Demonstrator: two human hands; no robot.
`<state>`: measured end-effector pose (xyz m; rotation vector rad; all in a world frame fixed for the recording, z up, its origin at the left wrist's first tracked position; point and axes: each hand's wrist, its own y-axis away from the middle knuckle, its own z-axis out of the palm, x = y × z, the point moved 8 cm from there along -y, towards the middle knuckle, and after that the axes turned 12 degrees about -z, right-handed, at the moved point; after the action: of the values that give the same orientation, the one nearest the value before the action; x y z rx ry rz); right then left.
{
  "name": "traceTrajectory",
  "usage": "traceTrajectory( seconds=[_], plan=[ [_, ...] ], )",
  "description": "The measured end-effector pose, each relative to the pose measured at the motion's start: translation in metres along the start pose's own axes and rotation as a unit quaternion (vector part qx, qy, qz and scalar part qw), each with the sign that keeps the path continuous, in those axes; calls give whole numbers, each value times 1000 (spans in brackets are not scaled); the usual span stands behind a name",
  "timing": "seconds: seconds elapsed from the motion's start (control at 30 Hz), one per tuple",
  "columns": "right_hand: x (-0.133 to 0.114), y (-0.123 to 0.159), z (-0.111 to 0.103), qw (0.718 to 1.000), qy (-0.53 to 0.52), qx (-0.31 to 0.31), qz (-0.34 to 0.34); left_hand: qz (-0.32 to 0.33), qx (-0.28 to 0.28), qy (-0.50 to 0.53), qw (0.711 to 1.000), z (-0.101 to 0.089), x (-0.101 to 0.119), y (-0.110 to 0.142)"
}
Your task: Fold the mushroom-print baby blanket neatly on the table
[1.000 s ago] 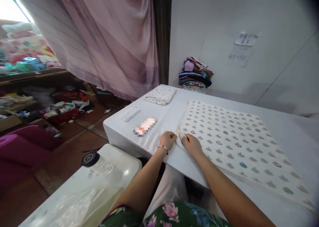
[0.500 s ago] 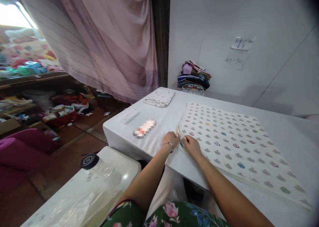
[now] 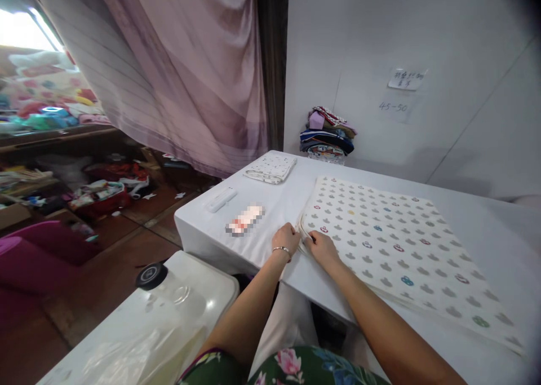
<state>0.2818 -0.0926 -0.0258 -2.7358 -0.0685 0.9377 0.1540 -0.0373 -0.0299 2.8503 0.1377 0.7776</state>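
A cream patterned cloth with small grey and coloured shapes lies spread flat on the white table. My left hand, a bangle on its wrist, and my right hand meet at the cloth's near left corner. Both have their fingers pinched on the layered edge there. The fingertips are partly hidden by the fabric.
A small folded patterned cloth lies at the table's far left. A white remote-like bar and a blurred flat object lie nearer. Stacked clothes sit by the wall. A white appliance top stands at my left.
Both hands have stayed pinched on the cloth's corner, shifting only slightly. The view has tilted a little.
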Motion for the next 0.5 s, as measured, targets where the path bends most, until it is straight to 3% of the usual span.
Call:
traceTrajectory(
  seconds=[0.27, 0.5],
  plan=[
    [-4, 1, 6, 999, 11, -16, -30, 29, -11, -32, 999, 7, 3, -1],
    [14, 10, -5, 986, -135, 98, 3, 36, -24, -42, 998, 9, 24, -20]
  ],
)
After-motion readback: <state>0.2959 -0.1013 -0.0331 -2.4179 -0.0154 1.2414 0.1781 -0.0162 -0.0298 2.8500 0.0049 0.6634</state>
